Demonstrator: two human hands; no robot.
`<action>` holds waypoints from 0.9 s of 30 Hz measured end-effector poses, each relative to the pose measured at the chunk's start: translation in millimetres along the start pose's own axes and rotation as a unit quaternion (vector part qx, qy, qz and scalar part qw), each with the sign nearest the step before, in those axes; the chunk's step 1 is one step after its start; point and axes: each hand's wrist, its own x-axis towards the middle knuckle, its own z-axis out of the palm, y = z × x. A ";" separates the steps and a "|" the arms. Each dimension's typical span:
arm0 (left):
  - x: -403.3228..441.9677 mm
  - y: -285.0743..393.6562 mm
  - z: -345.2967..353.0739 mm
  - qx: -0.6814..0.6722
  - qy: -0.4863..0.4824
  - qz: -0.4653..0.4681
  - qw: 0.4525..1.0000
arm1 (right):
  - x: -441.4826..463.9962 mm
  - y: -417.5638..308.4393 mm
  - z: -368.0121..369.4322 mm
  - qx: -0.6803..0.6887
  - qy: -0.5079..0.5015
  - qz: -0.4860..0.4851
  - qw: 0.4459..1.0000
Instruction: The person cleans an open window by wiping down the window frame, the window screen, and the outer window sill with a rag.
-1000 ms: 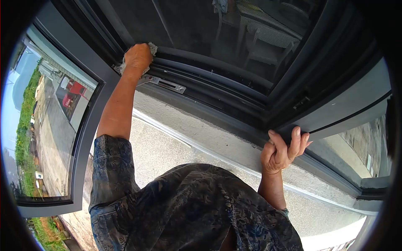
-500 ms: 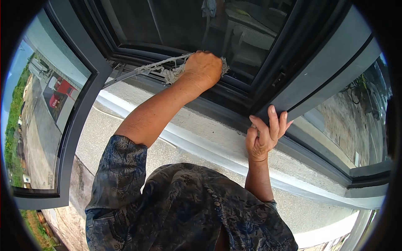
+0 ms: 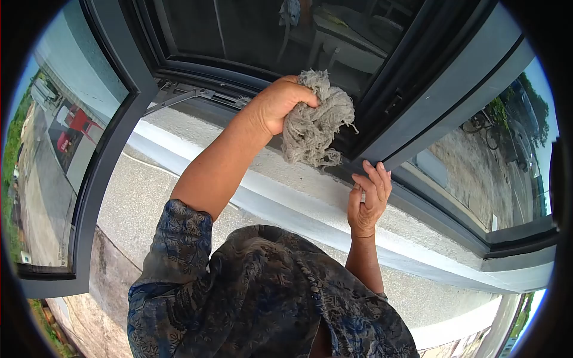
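My left hand (image 3: 279, 106) is closed around a frayed grey rag (image 3: 322, 122), which bunches up and hangs loosely over the lower window frame. Its loose threads dangle near the frame's inner corner. My right hand (image 3: 371, 200) rests with fingers extended and apart, the fingertips against the lower end of the dark grey frame post (image 3: 412, 137). Between the open sash and my left wrist, a metal window stay (image 3: 179, 100) lies along the sill track. The rag hides part of the frame behind it.
An open casement sash (image 3: 113, 149) swings out on the left, its glass showing a yard. Another glass pane (image 3: 489, 161) stands at the right. Below the frame runs a pale concrete ledge (image 3: 268, 179). Behind the dark middle pane, a table (image 3: 352, 39) is visible indoors.
My left hand has lifted the rag off the lower track and turned, so the rag now hangs bunched to its right. My right hand has shifted slightly left and down.
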 end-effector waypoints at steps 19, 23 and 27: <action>-180.5 70.6 -91.3 -0.050 0.359 0.398 0.843 | 26.7 -55.1 19.2 0.229 -0.058 0.092 0.967; -163.8 41.9 -77.3 -0.071 0.325 0.311 0.890 | 60.2 -97.4 59.0 0.374 -0.229 0.088 0.894; -140.7 7.6 -52.6 -0.119 0.138 0.238 0.954 | 74.3 -151.4 97.8 0.561 -0.268 0.161 0.766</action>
